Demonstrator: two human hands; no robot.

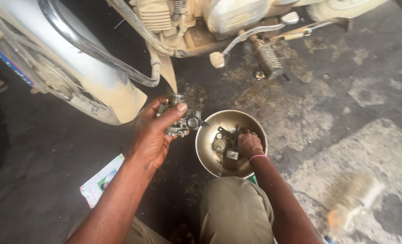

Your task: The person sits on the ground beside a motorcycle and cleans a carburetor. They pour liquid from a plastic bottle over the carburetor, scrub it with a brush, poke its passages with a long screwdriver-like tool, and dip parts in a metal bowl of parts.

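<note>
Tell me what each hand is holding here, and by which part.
The left hand grips a small metal engine part around its body. The right hand reaches into the metal bowl; what it holds cannot be told.

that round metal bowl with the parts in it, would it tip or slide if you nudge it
The metal bowl looks rounded underneath, so it would probably rock or tip rather than sit firm. It looks thin and rigid, likely light, though the small parts add weight. The right hand reaching inside may steady it; the ground looks rough, which should limit sliding.
</note>
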